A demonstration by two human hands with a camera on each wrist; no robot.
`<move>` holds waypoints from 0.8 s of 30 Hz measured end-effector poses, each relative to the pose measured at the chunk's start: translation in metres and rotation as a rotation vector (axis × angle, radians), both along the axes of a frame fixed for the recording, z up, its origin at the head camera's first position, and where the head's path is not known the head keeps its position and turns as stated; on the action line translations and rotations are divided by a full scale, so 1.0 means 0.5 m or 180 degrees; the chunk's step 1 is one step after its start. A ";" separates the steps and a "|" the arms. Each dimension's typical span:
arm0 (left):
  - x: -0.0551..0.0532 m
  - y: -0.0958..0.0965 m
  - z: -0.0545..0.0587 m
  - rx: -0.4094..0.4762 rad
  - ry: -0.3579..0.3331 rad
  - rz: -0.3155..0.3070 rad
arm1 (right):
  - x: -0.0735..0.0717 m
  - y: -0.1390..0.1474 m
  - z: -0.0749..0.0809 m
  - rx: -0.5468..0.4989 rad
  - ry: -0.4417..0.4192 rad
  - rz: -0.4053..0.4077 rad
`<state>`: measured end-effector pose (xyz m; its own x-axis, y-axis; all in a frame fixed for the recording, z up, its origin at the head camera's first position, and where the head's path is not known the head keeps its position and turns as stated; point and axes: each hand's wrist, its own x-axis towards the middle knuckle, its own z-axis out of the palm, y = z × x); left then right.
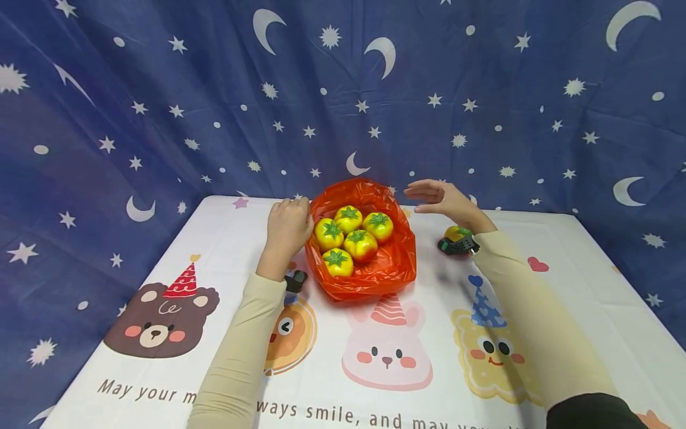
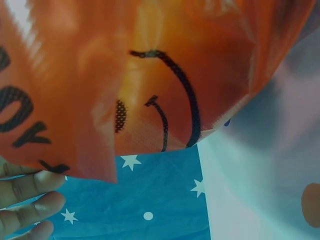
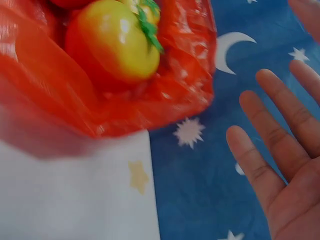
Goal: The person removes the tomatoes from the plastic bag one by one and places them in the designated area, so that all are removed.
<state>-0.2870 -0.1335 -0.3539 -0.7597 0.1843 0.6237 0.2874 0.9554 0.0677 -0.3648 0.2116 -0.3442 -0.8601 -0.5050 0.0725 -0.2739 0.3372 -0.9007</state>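
A red plastic bag (image 1: 396, 262) stands wide at the top on the table, with several yellow-red tomatoes (image 1: 361, 245) with green leafy tops inside. My left hand (image 1: 290, 223) grips the bag's left rim, fingers curled; in the left wrist view its fingertips (image 2: 49, 202) show beside the bag's printed side (image 2: 165, 100). To the right of the bag, my right hand (image 1: 447, 199) is held in the air, holding nothing. Its fingers (image 3: 265, 140) are spread and fairly straight in the right wrist view, apart from the bag. One more tomato (image 1: 457, 233) lies on the table, partly hidden behind the right wrist.
The white tablecloth (image 1: 321, 396) carries cartoon animal prints and lettering. A blue curtain (image 1: 343, 77) with moons and stars hangs right behind the table's back edge. Dark wrist cameras (image 1: 296, 281) are strapped to both wrists.
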 end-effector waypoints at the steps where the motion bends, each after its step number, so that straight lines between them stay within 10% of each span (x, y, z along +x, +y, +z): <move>1: 0.000 0.000 0.000 -0.0005 -0.0005 0.0002 | -0.001 -0.008 -0.004 -0.0011 -0.0026 0.0010; 24: 0.002 -0.003 0.004 -0.0010 -0.0116 0.0013 | -0.026 -0.099 -0.086 -0.0094 -0.0285 0.0183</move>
